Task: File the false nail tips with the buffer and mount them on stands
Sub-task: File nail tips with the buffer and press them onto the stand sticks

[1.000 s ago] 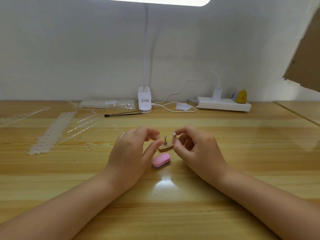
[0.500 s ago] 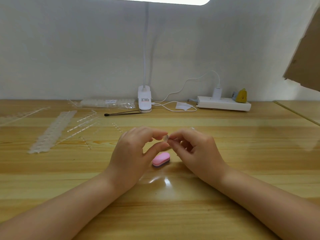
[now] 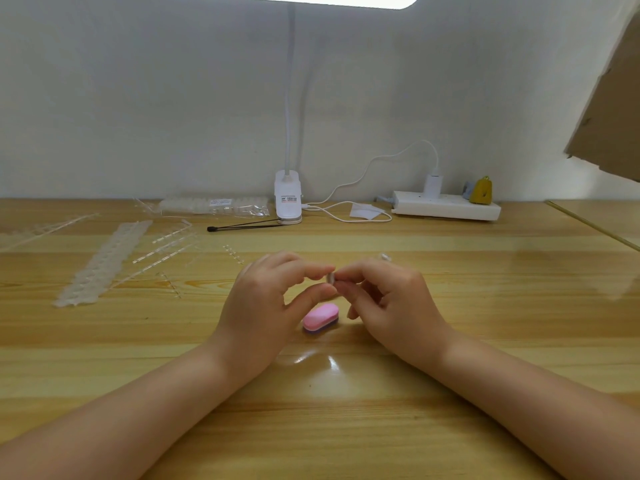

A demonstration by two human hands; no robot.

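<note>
Two hands meet fingertip to fingertip over a pale wooden desk (image 3: 450, 341), pinching something tiny between them.

The left hand (image 3: 263, 306) and right hand (image 3: 388, 303) both curl thumb and forefinger around a small clear false nail tip (image 3: 330, 278); it is too small to make out clearly, and which hand bears it I cannot tell. The pink oval buffer block (image 3: 320, 317) lies on the desk just below the fingers, partly hidden by the left thumb. Whatever stands behind the hands is hidden. Far left, strips of clear nail tips (image 3: 104, 263) run off the edge.
</note>
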